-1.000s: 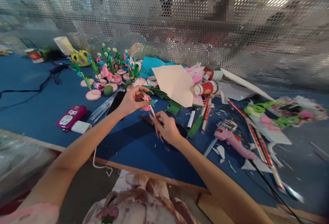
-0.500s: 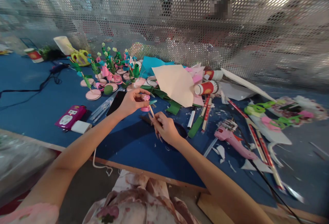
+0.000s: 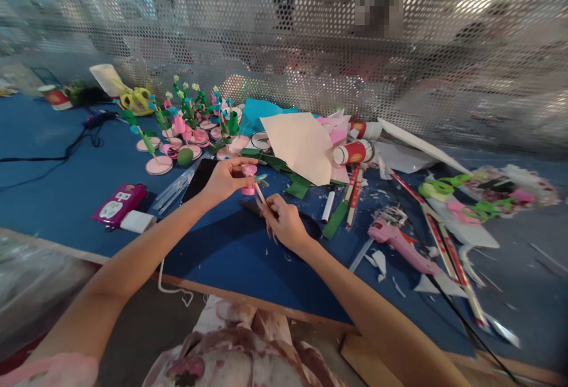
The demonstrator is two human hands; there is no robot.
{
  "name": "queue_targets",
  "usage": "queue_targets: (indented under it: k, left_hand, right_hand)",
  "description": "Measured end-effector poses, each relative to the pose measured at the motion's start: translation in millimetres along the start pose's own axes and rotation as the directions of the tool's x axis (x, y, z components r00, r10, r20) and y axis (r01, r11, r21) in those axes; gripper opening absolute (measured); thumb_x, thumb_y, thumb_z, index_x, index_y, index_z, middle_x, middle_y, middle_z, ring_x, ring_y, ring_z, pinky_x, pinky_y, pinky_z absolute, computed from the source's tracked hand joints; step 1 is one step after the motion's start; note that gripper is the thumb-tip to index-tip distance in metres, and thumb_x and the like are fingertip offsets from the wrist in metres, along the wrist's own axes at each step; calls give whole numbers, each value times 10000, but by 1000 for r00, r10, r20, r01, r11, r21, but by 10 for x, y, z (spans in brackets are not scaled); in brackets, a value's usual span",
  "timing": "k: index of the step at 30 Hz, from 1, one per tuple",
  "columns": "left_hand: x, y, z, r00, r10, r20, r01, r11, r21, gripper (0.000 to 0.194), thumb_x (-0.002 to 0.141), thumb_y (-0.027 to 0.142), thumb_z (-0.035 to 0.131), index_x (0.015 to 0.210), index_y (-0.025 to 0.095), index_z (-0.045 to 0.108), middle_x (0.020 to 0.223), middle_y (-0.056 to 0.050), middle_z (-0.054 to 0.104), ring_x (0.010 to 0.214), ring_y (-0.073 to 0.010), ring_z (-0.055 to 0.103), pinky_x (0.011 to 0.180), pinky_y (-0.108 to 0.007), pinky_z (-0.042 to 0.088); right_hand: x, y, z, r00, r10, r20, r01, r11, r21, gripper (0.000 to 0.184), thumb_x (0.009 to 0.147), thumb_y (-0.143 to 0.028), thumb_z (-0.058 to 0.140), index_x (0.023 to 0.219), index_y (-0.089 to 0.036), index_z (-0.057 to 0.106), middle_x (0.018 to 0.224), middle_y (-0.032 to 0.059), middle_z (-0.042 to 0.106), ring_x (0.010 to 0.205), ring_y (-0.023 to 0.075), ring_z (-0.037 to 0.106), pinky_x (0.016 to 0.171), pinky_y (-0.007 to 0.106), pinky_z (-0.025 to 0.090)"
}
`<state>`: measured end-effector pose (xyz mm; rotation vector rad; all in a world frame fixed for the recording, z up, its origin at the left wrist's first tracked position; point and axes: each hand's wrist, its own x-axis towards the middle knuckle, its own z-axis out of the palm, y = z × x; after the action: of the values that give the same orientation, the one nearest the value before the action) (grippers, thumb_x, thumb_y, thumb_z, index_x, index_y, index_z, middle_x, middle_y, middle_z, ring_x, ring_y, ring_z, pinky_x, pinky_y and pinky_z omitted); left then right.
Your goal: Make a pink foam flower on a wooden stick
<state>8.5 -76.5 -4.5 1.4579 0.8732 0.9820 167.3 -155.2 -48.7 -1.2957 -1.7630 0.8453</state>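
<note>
Pinched in the fingers of my left hand (image 3: 227, 179) is a small curled pink paper flower (image 3: 248, 188). My right hand (image 3: 284, 222) grips a thin wooden stick (image 3: 260, 194), whose upper end meets the flower. A small teal piece (image 3: 261, 179) shows at that end; whether it is glued there I cannot tell. Both hands are above the blue table (image 3: 213, 257). Under my right hand lies a dark pointed tool (image 3: 251, 207), mostly hidden. A black phone (image 3: 199, 180) lies just behind my left wrist.
Paper flowers on round pink bases (image 3: 158, 165) crowd the back left. A purple power strip (image 3: 119, 205) sits at left. Cream paper (image 3: 297, 144) and paper cups (image 3: 353, 152) lie behind the hands. At right are a pink glue gun (image 3: 402, 245), scraps and green scissors (image 3: 437, 188).
The pink flower has turned in my left fingers, so its star-shaped top no longer shows and its curled side does. The right hand keeps hold of the stick. The view has shifted slightly.
</note>
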Motion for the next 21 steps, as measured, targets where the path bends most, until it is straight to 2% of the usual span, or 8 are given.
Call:
queue_targets:
  k: [7,13,21]
  left_hand:
    - [8,-2,-16,1000,11,28,-11,1000,5,465,564,228,785,992,119,643,578,29,626,537,-117,613,527,-213,487]
    - [20,-41,-20,999,42,9,-42,999,0,504,558,281,803,999,123,618,619,9,647,609,-152,653,550,-226,491]
    - [19,-48,-2,996,74,42,-67,987,-144,536,512,315,837,938,133,567,681,1,667,633,-136,654,607,-234,522]
  right_hand:
    - [-1,-4,6,1000,-8,2,8,999,-32,170,878,-354,397,751,-240,386,415,-74,486,317,118,504,370,194,370]
    - [1,-4,4,1000,-2,-23,1,1000,-27,183,883,-363,406,748,-240,393,424,-69,499,324,115,506,371,194,369]
    - [-9,1,7,999,-17,-30,17,1000,15,220,904,-399,395,768,-229,424,432,-69,504,316,103,505,381,191,379]
